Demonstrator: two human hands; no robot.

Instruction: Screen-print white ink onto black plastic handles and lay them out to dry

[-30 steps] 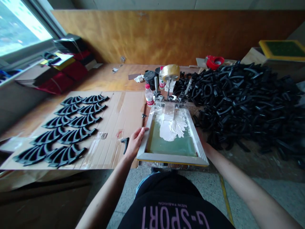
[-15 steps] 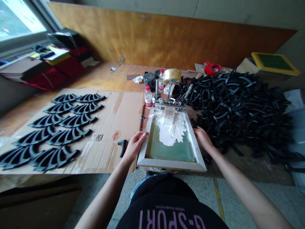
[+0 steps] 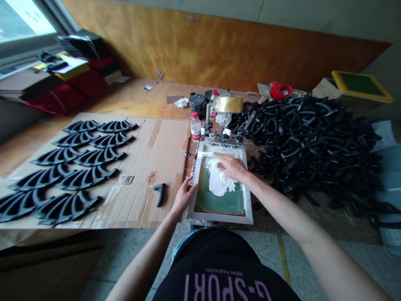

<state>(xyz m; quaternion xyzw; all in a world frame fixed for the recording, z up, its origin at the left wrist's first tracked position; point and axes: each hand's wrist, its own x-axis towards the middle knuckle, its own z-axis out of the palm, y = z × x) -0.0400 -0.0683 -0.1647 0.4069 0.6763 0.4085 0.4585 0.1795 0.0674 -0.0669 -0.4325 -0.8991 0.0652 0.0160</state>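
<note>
The frame [image 3: 222, 218] lay at the near edge of the table [image 3: 134, 95], with paste [image 3: 217, 184] on its mesh [image 3: 216, 204]. The left hand [image 3: 185, 195] was at its left side, the right hand [image 3: 233, 168] over its mesh. Left of the frame lay cardboard [image 3: 144, 150], bearing two columns of parts [image 3: 102, 158] and, nearer the frame, a single part [image 3: 160, 195]. A pile [image 3: 313, 146] lay to the right. A bottle [image 3: 196, 126] stood just behind the frame's far left corner; farther back were a pot [image 3: 197, 105], a second bottle [image 3: 213, 112] and, right of both, tape [image 3: 230, 104]. Behind the pile stood a box [image 3: 331, 91] beneath a screen [image 3: 361, 85]. A board [image 3: 219, 50] stood behind everything.
</note>
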